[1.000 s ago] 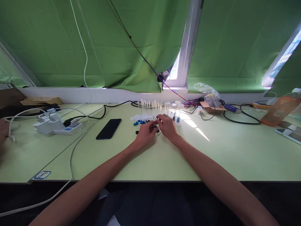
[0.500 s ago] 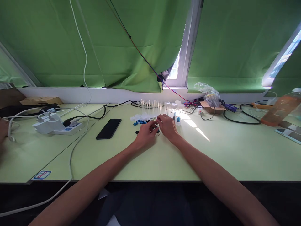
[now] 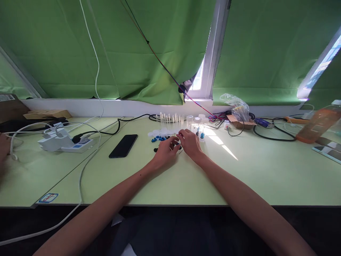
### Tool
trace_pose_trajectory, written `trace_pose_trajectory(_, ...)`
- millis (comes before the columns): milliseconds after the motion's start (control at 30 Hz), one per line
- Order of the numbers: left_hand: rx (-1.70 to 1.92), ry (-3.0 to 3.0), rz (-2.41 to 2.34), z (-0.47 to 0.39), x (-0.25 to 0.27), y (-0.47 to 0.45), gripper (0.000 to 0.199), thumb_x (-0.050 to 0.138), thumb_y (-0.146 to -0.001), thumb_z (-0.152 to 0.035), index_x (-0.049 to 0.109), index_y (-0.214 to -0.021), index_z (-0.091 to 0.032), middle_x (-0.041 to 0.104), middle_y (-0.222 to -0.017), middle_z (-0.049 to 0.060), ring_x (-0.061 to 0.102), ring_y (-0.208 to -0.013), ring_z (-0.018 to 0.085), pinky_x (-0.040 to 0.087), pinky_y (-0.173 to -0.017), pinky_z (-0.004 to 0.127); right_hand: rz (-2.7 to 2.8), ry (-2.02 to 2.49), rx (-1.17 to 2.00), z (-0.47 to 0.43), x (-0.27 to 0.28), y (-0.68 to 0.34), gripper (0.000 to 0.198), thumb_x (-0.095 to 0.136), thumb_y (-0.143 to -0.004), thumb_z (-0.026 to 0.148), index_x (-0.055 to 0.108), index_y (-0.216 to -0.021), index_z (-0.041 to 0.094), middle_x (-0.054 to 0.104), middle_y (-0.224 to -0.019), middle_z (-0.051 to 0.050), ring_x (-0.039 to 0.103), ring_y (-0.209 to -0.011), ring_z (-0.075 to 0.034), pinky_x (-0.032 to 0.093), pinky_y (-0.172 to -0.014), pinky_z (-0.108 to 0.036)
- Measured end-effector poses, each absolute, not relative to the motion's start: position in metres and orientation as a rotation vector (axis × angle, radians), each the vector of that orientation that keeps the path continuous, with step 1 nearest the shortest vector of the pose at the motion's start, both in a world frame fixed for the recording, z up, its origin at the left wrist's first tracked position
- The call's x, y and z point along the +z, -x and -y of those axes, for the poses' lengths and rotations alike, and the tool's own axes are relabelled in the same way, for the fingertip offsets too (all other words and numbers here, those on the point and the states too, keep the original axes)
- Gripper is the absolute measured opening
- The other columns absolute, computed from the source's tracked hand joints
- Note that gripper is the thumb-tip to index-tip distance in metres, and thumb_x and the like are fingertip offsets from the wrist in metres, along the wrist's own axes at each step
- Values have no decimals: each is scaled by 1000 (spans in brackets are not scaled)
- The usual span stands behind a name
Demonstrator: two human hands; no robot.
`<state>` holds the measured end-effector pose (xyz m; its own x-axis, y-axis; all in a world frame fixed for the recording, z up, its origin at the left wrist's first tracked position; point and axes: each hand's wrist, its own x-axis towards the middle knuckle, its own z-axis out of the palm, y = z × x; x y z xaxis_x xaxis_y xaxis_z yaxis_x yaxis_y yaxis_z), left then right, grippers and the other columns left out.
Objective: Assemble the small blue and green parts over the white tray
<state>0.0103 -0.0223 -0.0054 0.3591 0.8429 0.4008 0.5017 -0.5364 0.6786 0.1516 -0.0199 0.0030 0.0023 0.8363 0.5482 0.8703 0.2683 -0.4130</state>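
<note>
My left hand (image 3: 167, 148) is closed in a pinch at the middle of the table, its fingertips bent toward my other hand. My right hand (image 3: 188, 141) meets it from the right, also pinching. Between the fingertips shows a thin, wire-like strand (image 3: 175, 134); its ends are mostly hidden by the fingers. Just beyond lie several small blue pieces (image 3: 159, 138) and white caps (image 3: 151, 134). A small black piece (image 3: 155, 150) rests left of my left hand. Behind stand several clear glass tubes (image 3: 170, 122). Beside my right hand is a small clear container with a blue piece (image 3: 202, 136).
A black phone (image 3: 123, 146) lies to the left, past it a white power strip (image 3: 82, 145) with plugs and cables. On the right are a small cardboard box (image 3: 241, 122), an orange bottle (image 3: 317, 124) and another phone (image 3: 327, 154). Another person's hand (image 3: 3, 145) shows at the left edge.
Almost nothing differs. Both hands hold the same pinch, with only a very slight shift of the fingers and of the whole view.
</note>
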Motion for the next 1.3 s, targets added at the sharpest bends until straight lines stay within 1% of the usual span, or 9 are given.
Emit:
trace_pose_trajectory(133, 1042, -2173, -1191, 22, -8, -11, 26, 54, -86, -37, 63, -105, -22, 69, -104, 6, 61, -69, 15, 48, -63, 30, 1853, 1592, -127, 21, 5, -152, 24, 41, -100, 29, 63, -98, 21, 66, -94, -5, 60, -76, -16, 29, -60, -27)
trace_pose_trajectory(267, 1060, -2165, -1259, 22, -10, -11, 26, 55, -85, -35, 63, -107, -23, 67, -107, 7, 60, -70, 15, 48, -64, 30, 1897, 1627, -234, 19, 6, -154, 28, 36, -102, 31, 62, -100, 20, 65, -96, -6, 61, -76, -17, 26, -59, -28)
trace_pose_trajectory(533, 1192, -2123, -1237, 20, -7, -10, 21, 54, -84, -32, 61, -99, -21, 68, -103, 6, 59, -68, 14, 47, -60, 29, 1956, 1633, -245, 20, 9, -154, 29, 35, -102, 30, 63, -101, 20, 64, -96, -7, 62, -77, -18, 27, -59, -28)
trace_pose_trajectory(733, 1330, -2065, -1263, 9, -2, -6, 18, 54, -84, -36, 60, -92, -21, 68, -93, 4, 59, -61, 12, 46, -57, 26, 2013, 1595, -231, 23, 11, -152, 27, 38, -102, 30, 63, -100, 20, 65, -96, -6, 62, -80, -17, 27, -59, -28)
trace_pose_trajectory(867, 1389, -2010, -1272, 0, 4, -5, 20, 54, -85, -38, 59, -92, -21, 67, -92, 3, 57, -56, 11, 45, -54, 25, 2026, 1588, -246, 22, 10, -152, 27, 38, -102, 32, 63, -99, 20, 65, -94, -5, 63, -78, -17, 26, -58, -28)
trace_pose_trajectory(1067, 1498, -2101, -1240, -26, 33, -12, 24, 51, -88, -42, 62, -90, -20, 67, -95, 4, 57, -58, 11, 45, -56, 26, 2042, 1588, -249, 20, 7, -152, 28, 39, -102, 34, 64, -100, 21, 66, -95, -5, 62, -77, -17, 26, -59, -27)
trace_pose_trajectory(1200, 1393, -2170, -1216, -52, 61, -29, 35, 41, -93, -45, 64, -87, -19, 68, -84, 4, 54, -52, 12, 44, -57, 27, 2047, 1596, -247, 21, 8, -151, 29, 39, -101, 34, 65, -97, 22, 66, -94, -4, 62, -76, -16, 26, -58, -27)
trace_pose_trajectory(1233, 1344, -2212, -1206, -59, 67, -34, 34, 42, -93, -44, 65, -87, -19, 69, -86, 5, 54, -53, 12, 44, -58, 28, 2051, 1597, -248, 21, 8, -151, 29, 39, -101, 34, 66, -96, 22, 66, -94, -4, 62, -76, -16, 25, -57, -27)
trace_pose_trajectory(1300, 1297, -2330, -1225, -73, 76, -44, 22, 51, -89, -34, 66, -86, -18, 70, -95, 6, 58, -61, 15, 45, -65, 29, 2060, 1602, -247, 22, 9, -150, 30, 39, -101, 34, 66, -95, 22, 67, -93, -4, 62, -76, -16, 25, -57, -27)
